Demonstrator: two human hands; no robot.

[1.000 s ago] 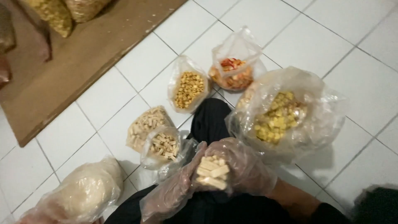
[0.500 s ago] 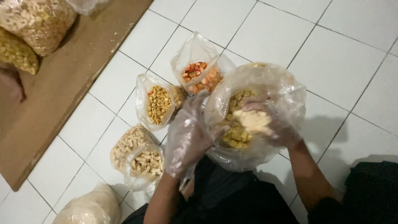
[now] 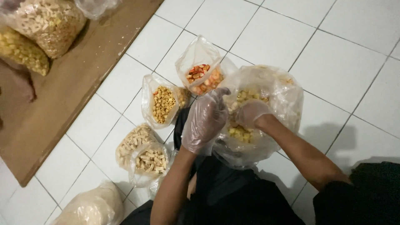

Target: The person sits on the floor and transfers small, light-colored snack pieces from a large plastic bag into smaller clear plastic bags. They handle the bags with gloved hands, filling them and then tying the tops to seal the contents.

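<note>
The rim of the big plastic bag (image 3: pixel 287 100) is being gripped by the left hand (image 3: pixel 204 121); yellow snacks (image 3: pixel 241 133) inside are being clutched by the right hand (image 3: pixel 251 113).

Left hand (image 3: pixel 205 121): thin, clear plastic glove, loose and crinkled, ending at the wrist. Right hand (image 3: pixel 251 113): same clear glove, wrinkled over the knuckles. Forearms bare below the gloves. Black sleeve (image 3: pixel 358 196) at the right upper arm. Black garment (image 3: pixel 233 196) over the lap.
</note>
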